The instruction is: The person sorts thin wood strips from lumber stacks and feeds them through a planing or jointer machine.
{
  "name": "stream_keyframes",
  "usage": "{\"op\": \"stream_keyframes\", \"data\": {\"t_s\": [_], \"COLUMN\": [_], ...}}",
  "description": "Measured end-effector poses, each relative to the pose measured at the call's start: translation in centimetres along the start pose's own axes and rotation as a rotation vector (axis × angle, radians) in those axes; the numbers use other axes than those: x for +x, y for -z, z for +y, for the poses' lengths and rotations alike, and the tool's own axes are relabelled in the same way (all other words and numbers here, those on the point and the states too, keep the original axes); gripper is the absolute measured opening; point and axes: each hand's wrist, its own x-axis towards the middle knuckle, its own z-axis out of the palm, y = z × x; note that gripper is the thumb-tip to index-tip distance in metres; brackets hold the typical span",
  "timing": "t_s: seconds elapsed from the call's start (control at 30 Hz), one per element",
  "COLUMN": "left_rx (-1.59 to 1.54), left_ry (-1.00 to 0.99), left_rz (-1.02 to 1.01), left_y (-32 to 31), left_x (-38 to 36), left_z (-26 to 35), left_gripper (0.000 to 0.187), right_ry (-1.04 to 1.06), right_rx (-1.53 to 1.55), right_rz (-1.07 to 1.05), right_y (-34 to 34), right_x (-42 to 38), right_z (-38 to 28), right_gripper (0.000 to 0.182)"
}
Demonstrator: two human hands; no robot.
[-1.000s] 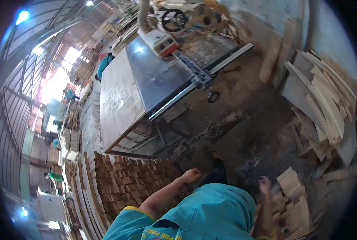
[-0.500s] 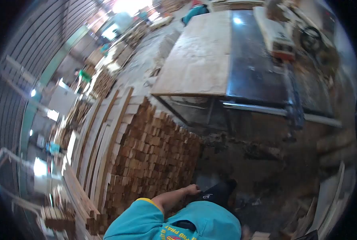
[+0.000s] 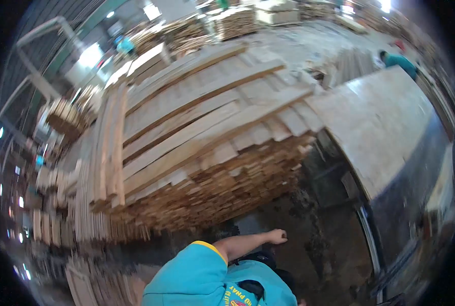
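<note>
My left hand [image 3: 277,236] hangs in front of my body at the end of my outstretched forearm, its fingers curled in. I make out nothing in it. It is above the dark floor and apart from the big stack of sawn timber [image 3: 227,178], which is the nearest thing. Long boards [image 3: 202,102] lie across the top of that stack. Of my right hand only a small patch of skin [image 3: 302,302] shows at the bottom edge; its fingers are hidden.
A table with a pale wooden top [image 3: 375,122] and a dark section [image 3: 408,158] stands to the right. Behind it is a person in a teal shirt [image 3: 399,62]. More timber stacks [image 3: 232,23] stand at the back, and upright boards [image 3: 87,283] at lower left.
My view has swung to the left, so the timber stack now fills the middle and the table has shifted right. My left arm is now held more out to the right across the view.
</note>
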Motion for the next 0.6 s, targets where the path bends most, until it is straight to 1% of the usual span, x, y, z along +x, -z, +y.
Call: {"op": "stream_keyframes", "data": {"t_s": [0.07,0.1,0.17,0.2,0.27,0.3,0.33,0.37,0.43,0.47,0.5,0.57,0.6], "left_rx": [-0.2,-0.238,-0.684,-0.721,-1.01,-1.12,-1.192,-1.263,-1.445,-1.506,-1.562,-1.655,-1.645], "left_ry": [-0.146,-0.131,-0.08,-0.083,-0.041,-0.007,0.008,0.025,0.083,0.127,0.172,0.251,0.194], "left_rz": [0.243,0.298,0.291,0.341,0.474,0.578,0.695,0.809,0.971,1.078,1.18,1.361,1.513], "left_y": [1.7,2.9,5.3,5.5,4.7,4.4,4.4,4.1,2.5,2.0,1.9,4.6,6.0], "left_x": [-0.4,-1.4,-3.7,-4.1,-3.9,-5.2,-7.9,-10.9,-14.7,-17.2,-20.1,-28.3,-32.5], "left_z": [0.0,0.0,-0.3,-2.0,-6.4,-8.2,-9.3,-10.4,-14.1,-14.8,-15.3,-13.4,-11.9], "left_gripper": [0.04,0.04,0.036,0.036,0.034,0.034,0.032,0.031,0.03,0.029,0.029,0.029,0.029], "right_ry": [0.038,0.056,0.089,0.104,0.129,0.141,0.147,0.17,0.249,0.287,0.303,0.268,0.274], "right_rx": [-0.014,-0.025,-0.047,-0.055,-0.052,-0.051,-0.047,-0.082,-0.338,-0.461,-0.482,-0.285,-0.292], "right_rz": [-0.051,-0.075,-0.116,-0.134,-0.169,-0.186,-0.203,-0.217,-0.322,-0.375,-0.388,-0.511,-0.522], "right_y": [0.8,1.0,1.4,1.5,1.0,0.7,0.3,-0.2,-1.9,-2.8,-3.7,-4.9,-5.6], "right_x": [2.4,3.8,6.4,7.6,9.9,10.8,13.6,14.5,17.3,19.1,21.5,25.6,24.3], "right_z": [-3.9,-5.8,-9.4,-11.3,-14.7,-16.5,-16.5,-17.6,-18.3,-18.4,-17.9,-17.0,-18.6], "right_gripper": [0.039,0.04,0.04,0.041,0.042,0.042,0.043,0.043,0.039,0.037,0.037,0.037,0.037]}}
